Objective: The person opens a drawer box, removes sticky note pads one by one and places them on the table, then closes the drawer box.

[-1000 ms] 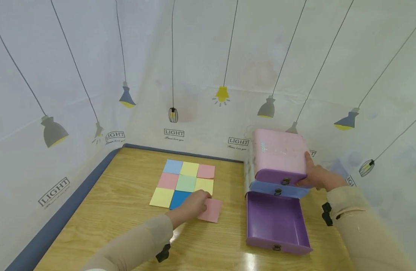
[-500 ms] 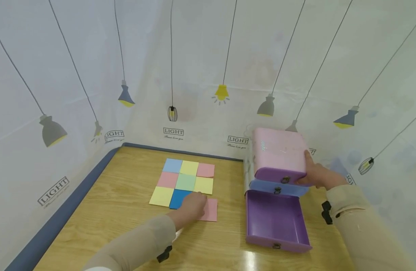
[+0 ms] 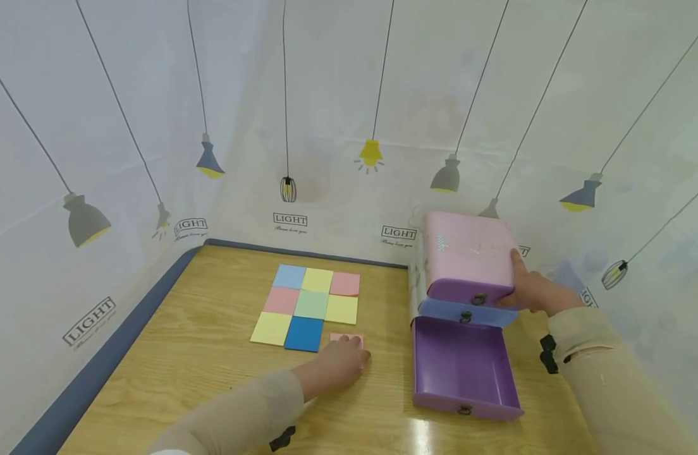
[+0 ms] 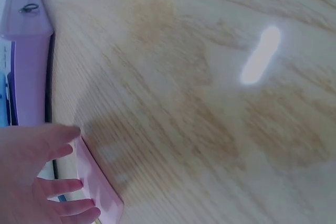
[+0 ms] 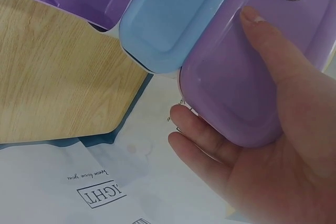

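In the head view my left hand point(image 3: 337, 365) covers most of a pink sticky note point(image 3: 348, 337) on the table, right of a dark blue note point(image 3: 303, 333). In the left wrist view its thumb and fairly straight fingers touch the note's edge. My right hand point(image 3: 533, 294) grips the upper right front of a small drawer cabinet point(image 3: 471, 249). Seen in the right wrist view, the thumb lies on the purple top drawer front point(image 5: 231, 82), with fingers around its side. Below the blue middle drawer point(image 3: 465, 313), the purple bottom drawer point(image 3: 468, 360) is pulled out with nothing visible inside.
Several coloured notes, among them a light green one point(image 3: 312, 304), lie in rows on the wooden table point(image 3: 189, 341). Behind the table hangs a white cloth point(image 3: 326, 82) printed with lamps. A blue strip point(image 3: 98, 373) runs along the table's left edge.
The pink note has been turned straight and shifted slightly left. My left hand has moved from its left side to over it. My right hand stays on the cabinet.
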`<move>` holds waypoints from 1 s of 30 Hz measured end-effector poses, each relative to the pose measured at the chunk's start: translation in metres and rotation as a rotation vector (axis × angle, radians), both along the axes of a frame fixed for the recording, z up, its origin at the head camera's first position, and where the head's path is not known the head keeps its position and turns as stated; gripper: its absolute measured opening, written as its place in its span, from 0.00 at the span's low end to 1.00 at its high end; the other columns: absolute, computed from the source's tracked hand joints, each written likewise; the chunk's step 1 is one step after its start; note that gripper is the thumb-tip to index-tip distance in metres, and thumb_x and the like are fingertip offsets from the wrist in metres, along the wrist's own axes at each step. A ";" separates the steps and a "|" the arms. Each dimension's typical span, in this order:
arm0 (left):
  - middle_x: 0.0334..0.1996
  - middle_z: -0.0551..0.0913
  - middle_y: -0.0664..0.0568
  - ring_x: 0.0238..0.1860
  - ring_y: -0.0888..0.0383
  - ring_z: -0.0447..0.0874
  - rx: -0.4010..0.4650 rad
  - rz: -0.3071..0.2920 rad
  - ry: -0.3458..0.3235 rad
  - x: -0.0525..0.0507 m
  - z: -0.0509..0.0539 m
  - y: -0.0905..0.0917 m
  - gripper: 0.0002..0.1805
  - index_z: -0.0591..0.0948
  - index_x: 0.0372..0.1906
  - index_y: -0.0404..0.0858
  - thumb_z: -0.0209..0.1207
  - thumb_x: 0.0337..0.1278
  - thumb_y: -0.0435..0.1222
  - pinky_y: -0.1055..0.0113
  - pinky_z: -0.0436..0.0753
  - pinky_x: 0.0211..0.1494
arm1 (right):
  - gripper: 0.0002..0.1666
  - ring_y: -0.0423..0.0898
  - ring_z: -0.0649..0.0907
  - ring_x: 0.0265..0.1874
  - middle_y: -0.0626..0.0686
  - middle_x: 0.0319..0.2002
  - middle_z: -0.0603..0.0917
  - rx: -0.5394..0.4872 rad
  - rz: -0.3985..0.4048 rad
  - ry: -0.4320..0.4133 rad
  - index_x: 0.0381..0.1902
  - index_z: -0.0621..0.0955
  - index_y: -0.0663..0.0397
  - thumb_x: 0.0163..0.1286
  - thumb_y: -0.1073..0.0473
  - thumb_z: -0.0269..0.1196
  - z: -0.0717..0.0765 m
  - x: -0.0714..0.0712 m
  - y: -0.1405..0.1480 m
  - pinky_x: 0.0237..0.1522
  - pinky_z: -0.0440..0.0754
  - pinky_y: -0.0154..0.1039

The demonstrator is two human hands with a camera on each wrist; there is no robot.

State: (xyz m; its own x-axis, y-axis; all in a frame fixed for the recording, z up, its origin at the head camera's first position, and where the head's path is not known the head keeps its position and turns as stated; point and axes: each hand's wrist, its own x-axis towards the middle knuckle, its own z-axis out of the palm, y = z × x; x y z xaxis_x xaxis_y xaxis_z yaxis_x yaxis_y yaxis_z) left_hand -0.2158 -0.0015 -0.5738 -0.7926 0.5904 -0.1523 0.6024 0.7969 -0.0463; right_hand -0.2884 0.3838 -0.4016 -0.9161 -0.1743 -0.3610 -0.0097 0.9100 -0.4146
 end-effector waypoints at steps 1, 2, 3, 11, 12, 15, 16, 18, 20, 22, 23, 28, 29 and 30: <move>0.44 0.77 0.52 0.40 0.55 0.75 -0.007 -0.010 0.002 0.002 0.001 0.001 0.11 0.82 0.52 0.53 0.56 0.68 0.42 0.62 0.79 0.35 | 0.83 0.65 0.80 0.36 0.88 0.47 0.66 0.005 0.002 0.000 0.67 0.18 0.66 0.54 0.46 0.75 0.000 0.000 0.000 0.30 0.82 0.51; 0.44 0.77 0.52 0.39 0.55 0.74 -0.019 -0.017 0.009 0.003 0.003 0.002 0.11 0.83 0.51 0.54 0.56 0.69 0.40 0.63 0.79 0.34 | 0.83 0.64 0.80 0.35 0.88 0.46 0.66 0.009 0.002 0.001 0.67 0.18 0.66 0.54 0.46 0.75 0.000 0.000 0.001 0.30 0.82 0.51; 0.44 0.77 0.52 0.39 0.55 0.74 -0.023 -0.021 0.013 0.004 0.004 0.002 0.11 0.83 0.50 0.54 0.56 0.69 0.39 0.63 0.79 0.33 | 0.84 0.64 0.80 0.35 0.88 0.46 0.66 0.012 0.002 0.003 0.67 0.18 0.66 0.54 0.45 0.75 -0.001 0.000 0.001 0.30 0.82 0.51; 0.49 0.78 0.53 0.47 0.55 0.77 -0.016 -0.029 0.025 -0.003 -0.003 -0.004 0.12 0.83 0.52 0.50 0.60 0.66 0.37 0.65 0.83 0.37 | 0.84 0.63 0.80 0.34 0.88 0.46 0.65 0.014 0.003 0.003 0.67 0.18 0.65 0.54 0.45 0.75 0.000 0.000 0.001 0.29 0.82 0.51; 0.49 0.78 0.53 0.47 0.55 0.77 -0.001 -0.022 0.014 -0.004 -0.003 -0.005 0.12 0.83 0.52 0.50 0.60 0.65 0.37 0.65 0.83 0.37 | 0.84 0.63 0.80 0.34 0.88 0.46 0.65 0.013 0.004 0.003 0.67 0.18 0.65 0.54 0.45 0.75 0.000 0.000 0.001 0.29 0.82 0.51; 0.49 0.78 0.53 0.47 0.56 0.77 0.043 -0.012 0.005 -0.007 -0.004 -0.008 0.12 0.83 0.52 0.49 0.61 0.64 0.39 0.65 0.83 0.38 | 0.83 0.64 0.80 0.35 0.88 0.46 0.65 0.013 0.002 0.004 0.67 0.18 0.65 0.54 0.46 0.75 0.000 0.001 0.000 0.29 0.82 0.51; 0.49 0.79 0.52 0.48 0.56 0.77 0.051 -0.004 0.005 -0.009 -0.005 -0.009 0.12 0.83 0.51 0.48 0.61 0.64 0.40 0.65 0.83 0.39 | 0.83 0.64 0.80 0.35 0.88 0.47 0.65 0.013 0.001 0.005 0.68 0.18 0.65 0.55 0.46 0.74 0.001 0.001 0.000 0.29 0.82 0.51; 0.49 0.79 0.53 0.48 0.56 0.78 0.071 0.016 0.000 -0.011 -0.007 -0.012 0.11 0.84 0.50 0.48 0.62 0.64 0.40 0.65 0.83 0.40 | 0.82 0.64 0.80 0.35 0.88 0.46 0.65 0.019 0.005 0.006 0.67 0.18 0.66 0.56 0.47 0.74 0.002 0.002 -0.001 0.29 0.82 0.51; 0.48 0.79 0.52 0.50 0.55 0.77 0.089 0.044 -0.011 -0.013 -0.008 -0.014 0.10 0.84 0.48 0.47 0.61 0.64 0.41 0.65 0.82 0.42 | 0.81 0.64 0.81 0.34 0.88 0.46 0.66 0.019 0.006 0.004 0.67 0.19 0.67 0.56 0.49 0.74 0.003 0.003 -0.003 0.29 0.82 0.51; 0.49 0.79 0.52 0.52 0.54 0.77 0.096 0.063 -0.015 -0.015 -0.009 -0.017 0.09 0.84 0.47 0.47 0.62 0.64 0.40 0.63 0.83 0.42 | 0.80 0.65 0.81 0.35 0.88 0.46 0.65 0.014 0.004 0.002 0.67 0.19 0.67 0.57 0.50 0.74 0.004 0.004 -0.004 0.29 0.82 0.51; 0.49 0.79 0.52 0.52 0.54 0.77 0.093 0.065 -0.013 -0.016 -0.009 -0.018 0.09 0.84 0.47 0.47 0.62 0.64 0.38 0.63 0.83 0.42 | 0.80 0.66 0.80 0.36 0.89 0.46 0.65 0.011 0.002 0.000 0.67 0.19 0.68 0.57 0.50 0.74 0.005 0.004 -0.005 0.29 0.82 0.52; 0.53 0.78 0.51 0.55 0.53 0.76 0.056 0.057 -0.003 -0.018 -0.009 -0.021 0.13 0.82 0.51 0.46 0.61 0.64 0.33 0.62 0.83 0.44 | 0.80 0.69 0.80 0.39 0.89 0.47 0.64 0.004 -0.002 0.002 0.67 0.19 0.67 0.57 0.50 0.74 0.004 0.005 -0.005 0.30 0.83 0.52; 0.55 0.77 0.51 0.57 0.52 0.75 0.053 0.056 -0.006 -0.018 -0.009 -0.021 0.13 0.82 0.52 0.46 0.61 0.64 0.33 0.62 0.83 0.46 | 0.80 0.69 0.80 0.39 0.89 0.47 0.64 0.005 0.001 0.004 0.67 0.19 0.67 0.57 0.50 0.74 0.004 0.005 -0.005 0.30 0.83 0.52; 0.57 0.77 0.50 0.58 0.52 0.74 0.057 0.059 -0.014 -0.018 -0.008 -0.022 0.13 0.81 0.53 0.46 0.60 0.65 0.34 0.61 0.82 0.48 | 0.80 0.69 0.80 0.38 0.89 0.47 0.65 0.006 0.003 0.006 0.67 0.19 0.67 0.57 0.50 0.74 0.004 0.005 -0.004 0.30 0.83 0.52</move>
